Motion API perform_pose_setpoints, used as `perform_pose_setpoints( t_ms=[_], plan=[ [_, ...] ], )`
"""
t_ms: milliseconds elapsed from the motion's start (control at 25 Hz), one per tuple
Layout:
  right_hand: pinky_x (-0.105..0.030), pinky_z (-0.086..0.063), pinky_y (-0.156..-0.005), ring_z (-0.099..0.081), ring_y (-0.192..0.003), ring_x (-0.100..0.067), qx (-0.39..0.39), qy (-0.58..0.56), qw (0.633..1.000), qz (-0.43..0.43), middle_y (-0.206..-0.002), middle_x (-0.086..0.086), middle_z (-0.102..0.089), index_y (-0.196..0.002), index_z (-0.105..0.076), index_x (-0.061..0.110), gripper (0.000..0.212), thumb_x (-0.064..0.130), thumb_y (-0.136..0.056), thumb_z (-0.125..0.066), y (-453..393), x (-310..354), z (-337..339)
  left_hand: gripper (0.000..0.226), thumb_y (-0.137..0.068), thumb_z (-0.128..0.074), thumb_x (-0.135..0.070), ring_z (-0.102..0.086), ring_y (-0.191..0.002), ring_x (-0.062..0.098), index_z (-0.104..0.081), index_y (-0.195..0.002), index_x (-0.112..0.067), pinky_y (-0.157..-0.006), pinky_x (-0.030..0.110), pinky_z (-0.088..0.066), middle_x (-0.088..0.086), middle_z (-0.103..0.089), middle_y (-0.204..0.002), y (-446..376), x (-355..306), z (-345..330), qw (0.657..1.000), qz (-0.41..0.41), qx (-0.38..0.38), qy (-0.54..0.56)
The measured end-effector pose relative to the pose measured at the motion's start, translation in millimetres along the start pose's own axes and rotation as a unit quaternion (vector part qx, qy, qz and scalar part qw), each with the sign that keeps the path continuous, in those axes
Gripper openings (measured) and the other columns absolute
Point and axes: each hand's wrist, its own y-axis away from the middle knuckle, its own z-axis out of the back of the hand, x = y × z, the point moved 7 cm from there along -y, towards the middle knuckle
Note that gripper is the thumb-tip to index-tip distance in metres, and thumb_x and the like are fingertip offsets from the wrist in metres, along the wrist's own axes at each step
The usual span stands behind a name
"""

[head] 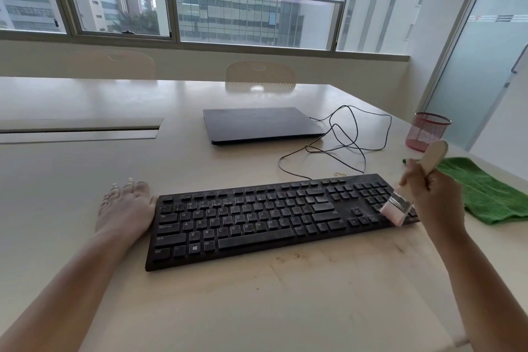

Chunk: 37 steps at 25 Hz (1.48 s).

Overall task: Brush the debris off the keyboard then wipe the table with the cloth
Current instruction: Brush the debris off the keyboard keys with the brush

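Note:
A dusty black keyboard (257, 217) lies across the beige table (257, 303). My right hand (428, 194) grips the wooden handle of a paintbrush (400, 203); its pale bristles press on the number pad at the keyboard's right end. My left hand (125, 208) lies flat on the table with straight fingers, touching the keyboard's left edge. A green cloth (485, 191) lies spread on the table just right of the keyboard. Brownish debris is smeared on the table in front of the keyboard.
A shut black laptop (260, 123) sits behind the keyboard, with a tangled black cable (343, 137) to its right. A red mesh cup (425, 131) stands at the far right. Two chairs and a window are behind the table.

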Motion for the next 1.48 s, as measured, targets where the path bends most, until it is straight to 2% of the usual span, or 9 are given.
perform_pose_setpoints(
  t_ms=[160,360,480,640,880,1080,1200,1320,1480],
  plan=[
    [-0.005,-0.037,-0.051,-0.054,-0.058,0.015,0.004,-0.064,0.998,-0.004,-0.069,0.043,-0.056,-0.087,-0.065,0.022,0.061,0.073,-0.082,-0.033,-2.3,6.9,-4.1,0.043,-0.1,-0.028,-0.034,-0.017,-0.143,0.035,-0.036,-0.136,-0.012,-0.118,0.039,-0.011,0.013,-0.022,-0.154,-0.6,0.0,-0.9,1.0,-0.002,0.003,0.008],
    [-0.032,-0.045,-0.05,-0.056,-0.052,-0.007,0.074,-0.003,0.996,0.055,-0.059,0.011,-0.062,-0.102,-0.067,0.011,0.079,0.075,-0.078,-0.028,-20.3,8.4,-36.0,0.045,-0.1,-0.028,-0.034,-0.016,-0.143,0.035,-0.034,-0.138,-0.011,-0.118,0.039,-0.011,0.013,-0.021,-0.155,-0.4,-0.9,0.6,1.0,0.0,0.001,0.007],
    [-0.032,-0.045,-0.05,-0.059,-0.055,-0.025,0.096,0.061,0.992,0.059,-0.068,-0.007,-0.065,-0.091,-0.068,0.012,0.078,0.075,-0.078,-0.024,-22.2,3.7,-42.6,0.044,-0.1,-0.028,-0.034,-0.016,-0.143,0.035,-0.034,-0.138,-0.012,-0.118,0.039,-0.012,0.013,-0.021,-0.155,-1.3,0.0,-0.2,1.0,0.0,-0.001,0.008],
    [-0.025,-0.038,-0.043,-0.054,-0.045,-0.014,0.059,0.029,0.997,0.037,-0.056,0.0,-0.058,-0.064,-0.055,0.023,0.073,0.082,-0.078,-0.013,-20.4,-1.5,-23.7,0.045,-0.1,-0.029,-0.036,-0.016,-0.143,0.033,-0.034,-0.138,-0.012,-0.119,0.038,-0.011,0.012,-0.021,-0.155,-1.8,0.4,-2.3,1.0,-0.002,-0.002,0.008],
    [-0.019,-0.035,-0.04,-0.052,-0.045,-0.003,0.095,-0.034,0.994,0.051,-0.062,0.006,-0.061,-0.078,-0.057,0.042,0.058,0.087,-0.072,-0.021,-19.6,0.9,-36.8,0.041,-0.099,-0.028,-0.036,-0.02,-0.142,0.033,-0.039,-0.131,-0.012,-0.118,0.041,-0.013,0.014,-0.027,-0.152,-7.5,5.6,-6.5,1.0,-0.007,-0.001,0.008],
    [-0.031,-0.041,-0.046,-0.054,-0.044,-0.012,0.069,-0.009,0.997,0.032,-0.062,-0.008,-0.063,-0.061,-0.056,0.025,0.066,0.079,-0.079,-0.025,-21.9,-7.7,-22.2,0.043,-0.1,-0.027,-0.035,-0.018,-0.143,0.031,-0.037,-0.135,-0.012,-0.119,0.039,-0.011,0.013,-0.025,-0.153,-9.7,5.6,-9.5,1.0,-0.009,0.001,0.002],
    [-0.018,-0.04,-0.046,-0.058,-0.055,-0.001,0.035,-0.031,0.998,0.03,-0.064,0.002,-0.063,-0.081,-0.065,0.023,0.071,0.081,-0.077,-0.025,-25.0,-9.4,-16.0,0.046,-0.099,-0.029,-0.037,-0.017,-0.144,0.029,-0.035,-0.139,-0.013,-0.119,0.039,-0.012,0.01,-0.024,-0.154,-10.4,6.7,-5.7,1.0,-0.013,-0.003,0.013],
    [-0.037,-0.049,-0.053,-0.059,-0.056,-0.017,0.089,0.002,0.996,0.031,-0.069,-0.002,-0.066,-0.098,-0.069,0.02,0.093,0.092,-0.067,-0.018,-24.2,-15.0,-30.5,0.054,-0.098,-0.03,-0.042,-0.016,-0.145,0.026,-0.03,-0.146,-0.018,-0.119,0.039,-0.012,0.004,-0.022,-0.156,-9.6,18.6,0.5,1.0,0.013,-0.013,0.021],
    [-0.035,-0.046,-0.051,-0.06,-0.054,-0.02,0.07,0.03,0.997,0.013,-0.061,0.0,-0.061,-0.071,-0.062,0.022,0.084,0.091,-0.067,-0.014,-22.8,-15.2,-23.6,0.055,-0.098,-0.03,-0.045,-0.014,-0.145,0.028,-0.027,-0.147,-0.019,-0.118,0.04,-0.011,0.003,-0.018,-0.157,-4.9,29.8,7.4,0.998,0.062,-0.019,0.022]
  ],
)
